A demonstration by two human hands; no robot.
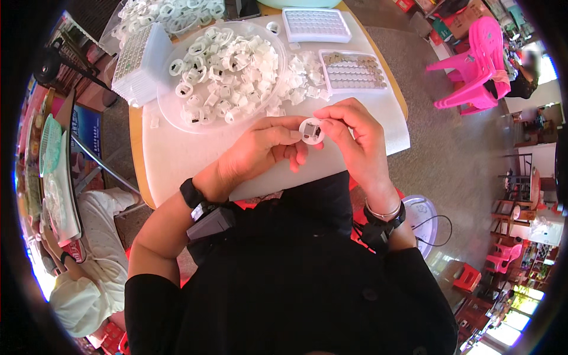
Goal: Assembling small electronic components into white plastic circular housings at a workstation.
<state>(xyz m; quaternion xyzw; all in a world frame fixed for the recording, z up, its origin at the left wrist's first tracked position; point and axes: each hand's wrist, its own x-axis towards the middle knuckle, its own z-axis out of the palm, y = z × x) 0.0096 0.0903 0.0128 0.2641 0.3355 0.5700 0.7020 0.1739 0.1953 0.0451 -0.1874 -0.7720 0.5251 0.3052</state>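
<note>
Above the near part of the white-covered table [177, 160], I hold a small round white plastic piece [311, 131] with dark parts inside it. My left hand [260, 147] pinches it from the left between thumb and fingers. From the right, the thumb and forefinger of my right hand [361, 136] grip its edge. Beyond my hands lies a wide clear round tray [168, 110] heaped with similar white plastic pieces [245, 71], several with dark bits in them. A loose pile of small white parts [305, 71] spreads just right of that tray.
A stack of white trays [139, 65] stands at the table's left. Two shallow trays with rows of pockets, one white [316, 25] and one partly filled [354, 72], lie at the far right. A person in pale clothes [100, 236] sits at left; pink chairs [476, 65] stand at right.
</note>
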